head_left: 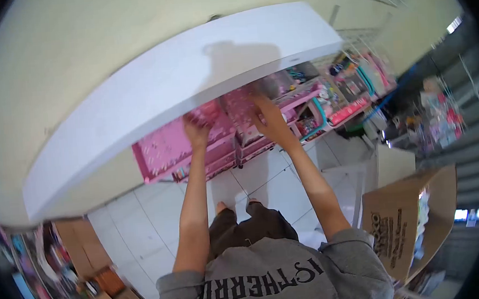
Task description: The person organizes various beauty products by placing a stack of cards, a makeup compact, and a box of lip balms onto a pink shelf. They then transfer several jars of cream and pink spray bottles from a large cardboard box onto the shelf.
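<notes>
My left hand [197,131] is over the left pink tray [163,147], below the front edge of a white shelf. Its fingers are closed around the side of a bright pink packet [208,112], which is smeared by motion. To the right, my right hand [271,121] reaches over the neighbouring pink compartment, its thumb and fingers apart. Pink patterned small goods [239,107] lie beside its fingertips, too blurred to name. Part of the trays is hidden under the shelf.
The white wall shelf [182,69] overhangs the trays. Turquoise-handled baskets [318,115] with small goods stand to the right. An open cardboard box [394,224] is at my right side. Stocked racks [38,266] and cartons [113,294] stand at lower left on white floor tiles.
</notes>
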